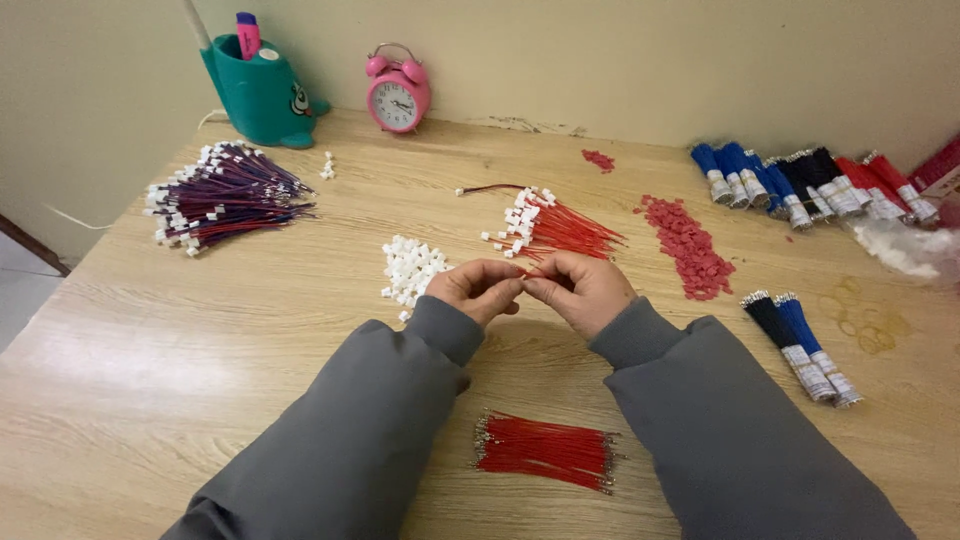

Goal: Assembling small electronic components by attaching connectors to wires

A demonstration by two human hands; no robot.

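Left hand (478, 290) and right hand (580, 290) both pinch one thin red wire (527, 268) — light, limp, likely slippery; best gripped near its end, beside the white connectors (410, 268).

A crumpled clear plastic bag (905, 250) is lying at the counter's (200, 330) right edge; white paper labels (822, 378) are banding the wire bundles lying beside it.
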